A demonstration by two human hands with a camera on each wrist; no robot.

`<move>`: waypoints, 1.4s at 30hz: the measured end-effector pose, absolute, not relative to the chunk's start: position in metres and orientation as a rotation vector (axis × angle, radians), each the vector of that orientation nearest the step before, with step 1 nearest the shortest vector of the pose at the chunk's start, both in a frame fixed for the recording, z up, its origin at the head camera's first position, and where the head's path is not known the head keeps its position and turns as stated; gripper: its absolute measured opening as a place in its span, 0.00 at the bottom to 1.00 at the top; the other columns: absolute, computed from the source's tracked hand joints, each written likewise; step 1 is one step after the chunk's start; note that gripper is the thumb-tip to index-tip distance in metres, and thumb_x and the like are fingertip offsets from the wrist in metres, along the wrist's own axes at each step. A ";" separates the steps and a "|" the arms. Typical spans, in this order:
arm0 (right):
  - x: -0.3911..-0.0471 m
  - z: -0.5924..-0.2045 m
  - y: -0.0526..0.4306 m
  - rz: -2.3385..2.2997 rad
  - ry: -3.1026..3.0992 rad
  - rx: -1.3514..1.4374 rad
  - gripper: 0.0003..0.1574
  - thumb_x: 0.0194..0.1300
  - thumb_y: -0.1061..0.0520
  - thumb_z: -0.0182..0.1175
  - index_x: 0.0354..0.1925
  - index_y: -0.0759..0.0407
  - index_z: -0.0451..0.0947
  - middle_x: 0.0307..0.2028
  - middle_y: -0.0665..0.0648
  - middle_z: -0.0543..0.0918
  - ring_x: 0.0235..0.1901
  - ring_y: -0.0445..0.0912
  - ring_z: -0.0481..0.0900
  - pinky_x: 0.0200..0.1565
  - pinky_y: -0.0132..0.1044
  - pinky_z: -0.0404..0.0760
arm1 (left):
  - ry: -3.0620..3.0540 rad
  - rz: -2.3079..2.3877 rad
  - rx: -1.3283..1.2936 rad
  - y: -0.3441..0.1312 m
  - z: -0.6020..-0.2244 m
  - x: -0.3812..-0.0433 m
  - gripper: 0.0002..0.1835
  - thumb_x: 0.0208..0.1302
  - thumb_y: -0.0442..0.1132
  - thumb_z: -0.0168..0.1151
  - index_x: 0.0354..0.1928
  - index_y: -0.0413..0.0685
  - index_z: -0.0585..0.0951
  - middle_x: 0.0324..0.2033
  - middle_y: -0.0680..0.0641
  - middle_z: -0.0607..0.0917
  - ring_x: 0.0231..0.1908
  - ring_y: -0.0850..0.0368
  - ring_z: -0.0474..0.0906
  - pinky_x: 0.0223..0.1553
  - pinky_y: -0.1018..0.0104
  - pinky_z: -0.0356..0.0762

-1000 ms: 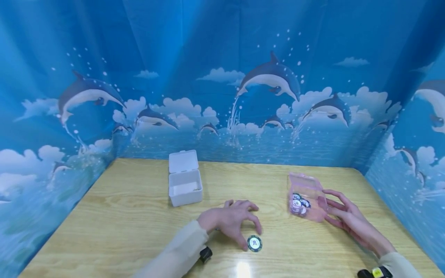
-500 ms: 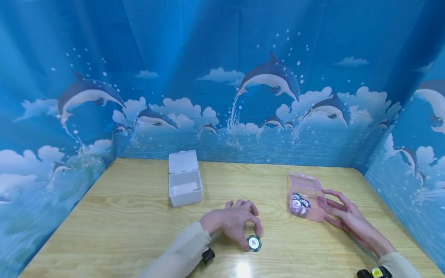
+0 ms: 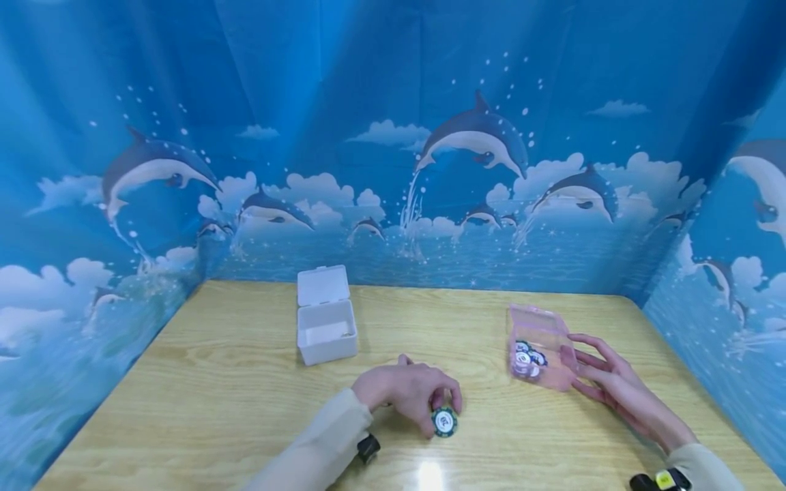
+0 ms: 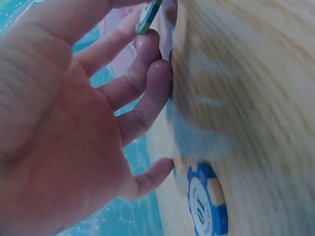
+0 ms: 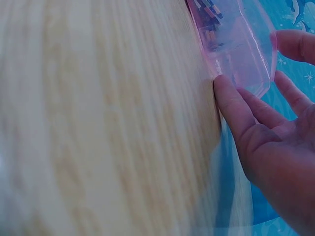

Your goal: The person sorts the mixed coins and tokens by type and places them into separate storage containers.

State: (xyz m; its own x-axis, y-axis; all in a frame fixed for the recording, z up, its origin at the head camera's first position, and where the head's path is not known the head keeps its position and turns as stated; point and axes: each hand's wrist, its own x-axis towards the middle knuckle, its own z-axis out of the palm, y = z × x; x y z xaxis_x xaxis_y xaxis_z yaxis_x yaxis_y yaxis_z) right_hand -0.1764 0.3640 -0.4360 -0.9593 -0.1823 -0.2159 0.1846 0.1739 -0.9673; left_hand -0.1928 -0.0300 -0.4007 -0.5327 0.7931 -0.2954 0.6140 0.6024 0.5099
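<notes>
My left hand (image 3: 410, 390) is low over the middle of the table, pinching a green-rimmed poker chip (image 3: 445, 422) between thumb and index finger. In the left wrist view only part of that green chip (image 4: 146, 18) shows at the top edge. A blue-rimmed poker chip (image 4: 202, 199) marked 10 lies on the wood below the little finger. At the right, my right hand (image 3: 620, 385) holds the near right end of an open pink see-through box (image 3: 555, 377), thumb and fingers spread about its wall. Several chips (image 3: 528, 360) lie in the box's left part.
An open white box (image 3: 328, 351) stands at the back left, lid tipped back, with something small inside. The wooden table (image 3: 215, 395) ends against a blue dolphin-print curtain (image 3: 393, 170) behind and at the sides.
The left thumb and index finger have closed on the green-rimmed chip, and it has shifted slightly up and left in the head view. The right hand and pink box stay put.
</notes>
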 end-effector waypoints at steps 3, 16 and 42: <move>-0.176 -0.436 0.364 -1.863 2.162 -0.010 0.34 0.79 0.53 0.54 0.76 0.46 0.54 0.55 0.33 0.72 0.54 0.27 0.80 0.54 0.30 0.85 | 2.309 0.459 1.117 -0.031 -0.400 -0.193 0.28 0.46 0.38 0.81 0.47 0.74 0.82 0.33 0.68 0.80 0.37 0.71 0.73 0.51 0.61 0.57; -0.174 -0.437 0.364 -1.884 2.141 -0.041 0.33 0.79 0.55 0.53 0.75 0.45 0.55 0.55 0.31 0.75 0.54 0.27 0.80 0.54 0.29 0.85 | 2.322 0.513 1.117 -0.032 -0.402 -0.194 0.23 0.47 0.42 0.80 0.45 0.75 0.84 0.32 0.69 0.80 0.36 0.72 0.73 0.49 0.63 0.57; -0.175 -0.434 0.361 -1.845 2.182 0.026 0.35 0.79 0.53 0.55 0.76 0.47 0.53 0.60 0.41 0.71 0.54 0.27 0.80 0.55 0.31 0.85 | 2.530 0.815 1.163 -0.008 -0.409 -0.219 0.25 0.57 0.44 0.77 0.57 0.60 0.81 0.44 0.58 0.84 0.43 0.70 0.77 0.51 0.70 0.76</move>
